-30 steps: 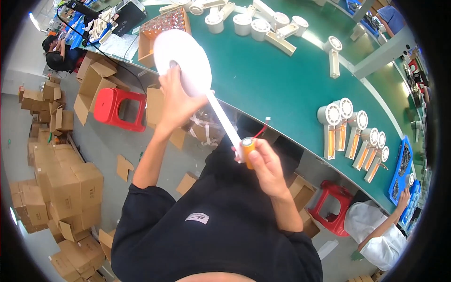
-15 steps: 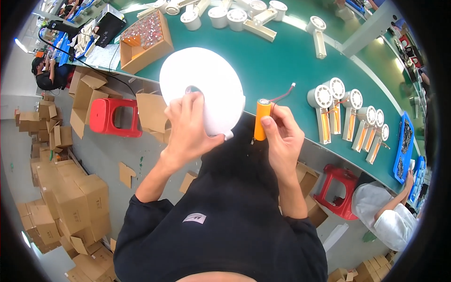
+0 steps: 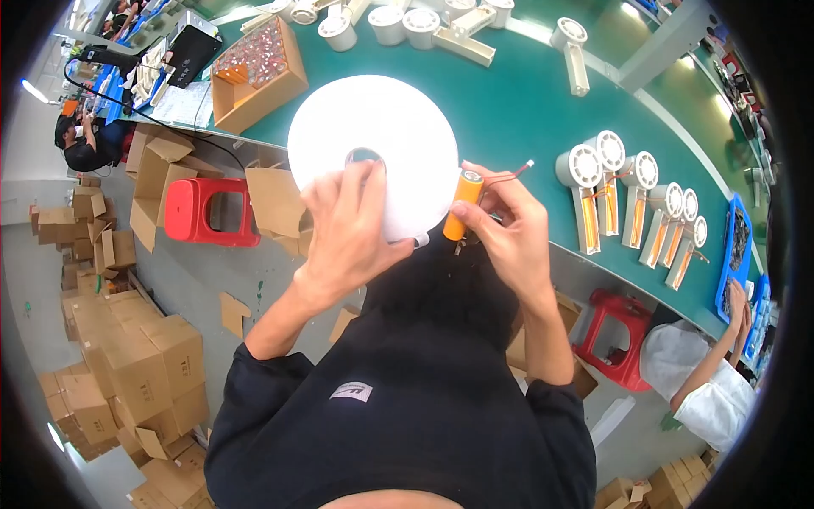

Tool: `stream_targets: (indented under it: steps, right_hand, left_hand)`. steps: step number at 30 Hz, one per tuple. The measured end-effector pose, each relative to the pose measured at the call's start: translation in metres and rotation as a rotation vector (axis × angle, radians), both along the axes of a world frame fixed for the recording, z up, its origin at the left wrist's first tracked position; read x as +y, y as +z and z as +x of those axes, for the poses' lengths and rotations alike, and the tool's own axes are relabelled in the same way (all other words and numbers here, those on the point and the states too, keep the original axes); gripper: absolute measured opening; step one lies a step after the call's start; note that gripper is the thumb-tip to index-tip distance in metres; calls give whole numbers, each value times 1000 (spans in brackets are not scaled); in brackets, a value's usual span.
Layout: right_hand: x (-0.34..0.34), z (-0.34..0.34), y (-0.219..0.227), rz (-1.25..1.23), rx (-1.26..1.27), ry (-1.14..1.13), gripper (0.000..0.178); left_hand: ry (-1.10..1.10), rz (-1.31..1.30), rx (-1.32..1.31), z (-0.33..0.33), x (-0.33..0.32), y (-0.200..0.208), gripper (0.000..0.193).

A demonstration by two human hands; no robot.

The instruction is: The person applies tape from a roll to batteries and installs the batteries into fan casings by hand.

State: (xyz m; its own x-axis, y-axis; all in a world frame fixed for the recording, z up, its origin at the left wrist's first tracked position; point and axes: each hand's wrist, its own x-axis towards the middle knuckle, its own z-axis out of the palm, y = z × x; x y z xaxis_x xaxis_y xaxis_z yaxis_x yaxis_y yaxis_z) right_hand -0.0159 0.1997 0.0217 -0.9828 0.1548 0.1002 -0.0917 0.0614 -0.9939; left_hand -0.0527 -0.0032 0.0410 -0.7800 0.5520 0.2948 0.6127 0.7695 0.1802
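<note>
My left hand (image 3: pixel 346 233) grips a wide white roll (image 3: pixel 415 127), probably of tape, with its fingers at the centre hole and the thumb at the lower rim. A small pale end sticks out beside that thumb. My right hand (image 3: pixel 515 233) pinches an orange cylindrical battery (image 3: pixel 460 208) between thumb and fingers, tilted, close to the roll's right edge. From the battery, thin red wires run right to a small white connector (image 3: pixel 531 164). Part of the battery's side is hidden behind the right fingers.
Several white fan-like units (image 3: pixel 585 165) with orange batteries in their handles lie at the right of the green table (image 3: pixel 500 110); more units stand along the back. A cardboard box (image 3: pixel 263 93) of batteries is at the left. Red stools (image 3: pixel 191 212) and a co-worker (image 3: pixel 704 373) are nearby.
The battery has moved left toward the roll's edge and tilted, my right hand moving with it. The roll has turned to face the view more fully.
</note>
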Motion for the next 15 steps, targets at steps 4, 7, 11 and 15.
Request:
stream_targets:
  steps: [4,7,11,15]
  right_hand:
    - [6,-7,-7,49,-19,57,38]
    - [-4,-4,-13,-108,98,-123,35]
    - [-28,0,-10,-335,345,-425,38]
    - [-43,0,-28,-319,590,-541,44]
  left_hand:
    - [33,51,-29,-3,5,-11,83]
    - [67,145,0,-7,15,-14,83]
    - [187,299,35,-8,37,-13,82]
    - [263,442,-47,1,55,-16,79]
